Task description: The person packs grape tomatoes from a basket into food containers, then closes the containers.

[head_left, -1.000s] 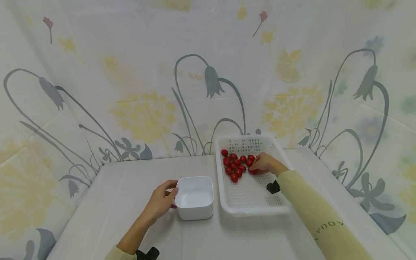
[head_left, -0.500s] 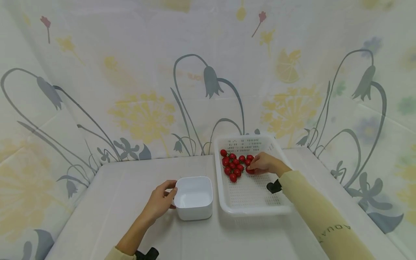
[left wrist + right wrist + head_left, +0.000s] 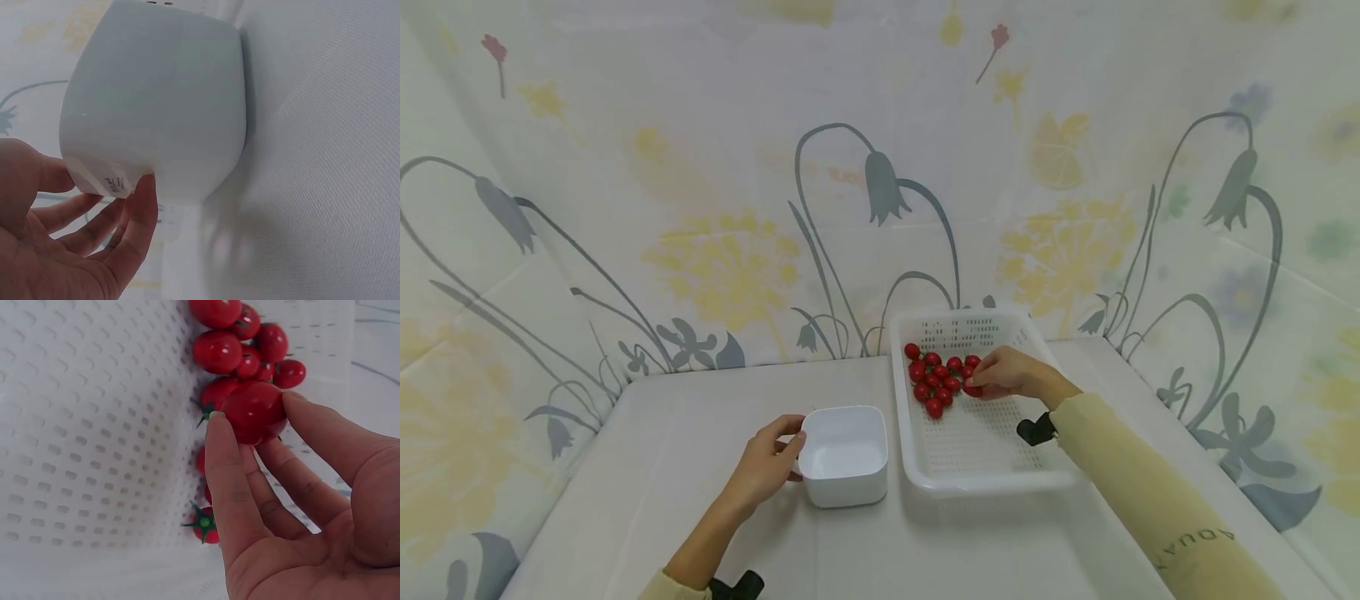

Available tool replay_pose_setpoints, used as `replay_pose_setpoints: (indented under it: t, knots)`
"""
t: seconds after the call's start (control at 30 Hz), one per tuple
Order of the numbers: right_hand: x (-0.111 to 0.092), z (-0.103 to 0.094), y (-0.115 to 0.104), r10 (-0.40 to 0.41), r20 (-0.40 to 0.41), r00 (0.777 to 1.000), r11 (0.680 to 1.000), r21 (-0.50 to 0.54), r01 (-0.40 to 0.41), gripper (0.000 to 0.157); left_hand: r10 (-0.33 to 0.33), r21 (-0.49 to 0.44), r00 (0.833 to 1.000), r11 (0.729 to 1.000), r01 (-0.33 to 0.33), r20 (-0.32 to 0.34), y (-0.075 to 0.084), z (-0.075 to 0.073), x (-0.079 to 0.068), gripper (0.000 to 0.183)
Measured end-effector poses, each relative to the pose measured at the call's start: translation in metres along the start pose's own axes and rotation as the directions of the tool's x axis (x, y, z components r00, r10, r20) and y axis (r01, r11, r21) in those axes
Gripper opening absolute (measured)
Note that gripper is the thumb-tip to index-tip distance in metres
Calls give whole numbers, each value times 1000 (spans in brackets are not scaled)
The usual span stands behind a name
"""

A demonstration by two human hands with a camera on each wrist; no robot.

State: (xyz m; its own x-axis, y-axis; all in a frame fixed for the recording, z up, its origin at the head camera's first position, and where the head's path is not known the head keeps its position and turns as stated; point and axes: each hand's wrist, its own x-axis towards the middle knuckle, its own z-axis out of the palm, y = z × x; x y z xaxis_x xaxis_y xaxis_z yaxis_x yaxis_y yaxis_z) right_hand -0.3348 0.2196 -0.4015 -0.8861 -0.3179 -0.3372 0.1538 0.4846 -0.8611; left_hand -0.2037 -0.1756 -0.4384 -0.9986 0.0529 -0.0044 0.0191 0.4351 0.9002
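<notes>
My right hand (image 3: 1011, 375) pinches a red cherry tomato (image 3: 255, 412) between thumb and fingertips, inside a white perforated basket (image 3: 992, 482). Close beside that tomato lie several more cherry tomatoes (image 3: 934, 408), bunched in the basket's left part; some carry green stems. To the basket's left stands a white square box (image 3: 847, 492), its inside bare and its top open. My left hand (image 3: 763, 462) holds this box at its left side. In the left wrist view, the thumb is at the rim and the other fingertips (image 3: 147, 184) lie against the outer wall, near a small printed label.
A pale tabletop (image 3: 700, 425) bears both containers, with a narrow gap between them. Behind it hangs a white cloth (image 3: 730, 275) printed with grey and yellow flowers. The right sleeve (image 3: 1135, 483) reaches over the basket's right rim.
The whole head view drifts slightly left. My right hand, with the tomato in its fingers, has edged a little left within the basket. My left hand keeps its place at the box.
</notes>
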Motion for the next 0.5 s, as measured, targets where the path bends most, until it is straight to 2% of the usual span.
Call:
replay_pose_setpoints:
  t: [0.5]
  knots:
    - [-12,1,-13,-23,16,1000,998,54,22,34,-5,3,1000,1000,5,-1,0,0,-1,34]
